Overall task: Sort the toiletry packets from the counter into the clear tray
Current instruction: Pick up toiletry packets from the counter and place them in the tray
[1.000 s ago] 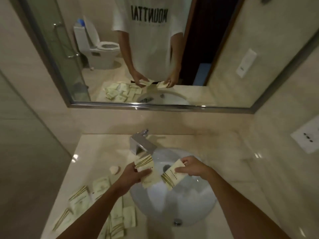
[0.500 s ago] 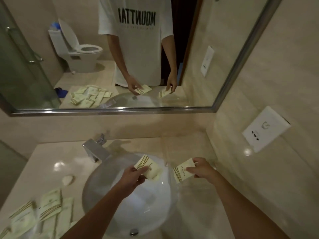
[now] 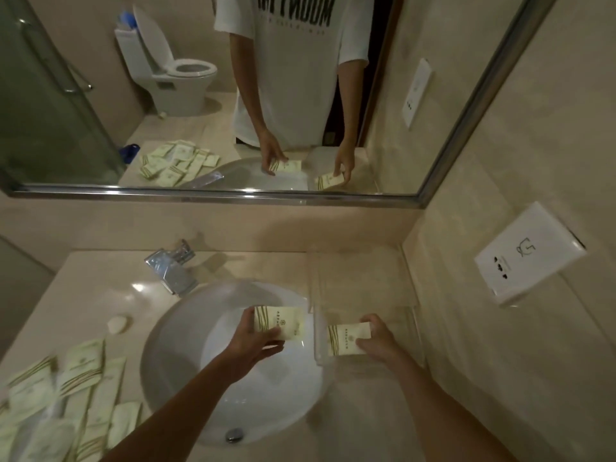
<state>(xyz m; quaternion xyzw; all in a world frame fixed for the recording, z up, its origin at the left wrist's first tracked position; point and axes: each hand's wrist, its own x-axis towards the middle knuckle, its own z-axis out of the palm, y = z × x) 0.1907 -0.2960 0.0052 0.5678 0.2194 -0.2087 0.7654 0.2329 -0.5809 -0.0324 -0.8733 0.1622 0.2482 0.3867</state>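
Beige stone counter [image 3: 100, 295] is filling the head view, with a white basin [image 3: 186, 328] sunk in its middle and a mirror [image 3: 233, 195] running along the wall behind.

Head view, item by item:

1. I am holding the left hand [image 3: 253, 341] over the basin. Its fingers and thumb are pinching one cream packet [image 3: 280, 323] by its left edge, keeping the printed face up, presumably so I can read the type before sorting it.

2. I am holding the right hand [image 3: 376, 335] over the clear tray [image 3: 413, 315], which is sitting on the counter just right of the basin, against the side wall. Its fingers are curling round the right end of a second packet [image 3: 348, 338], which is hanging flat above the tray's near compartment. I cannot tell whether it is touching the tray floor.

3. The unsorted packets [image 3: 66, 395] are lying in a loose heap on the counter left of the basin, well apart from the tray.

4. I judge the release of the right-hand packet to be the step in hand; most of the sorting is remaining.
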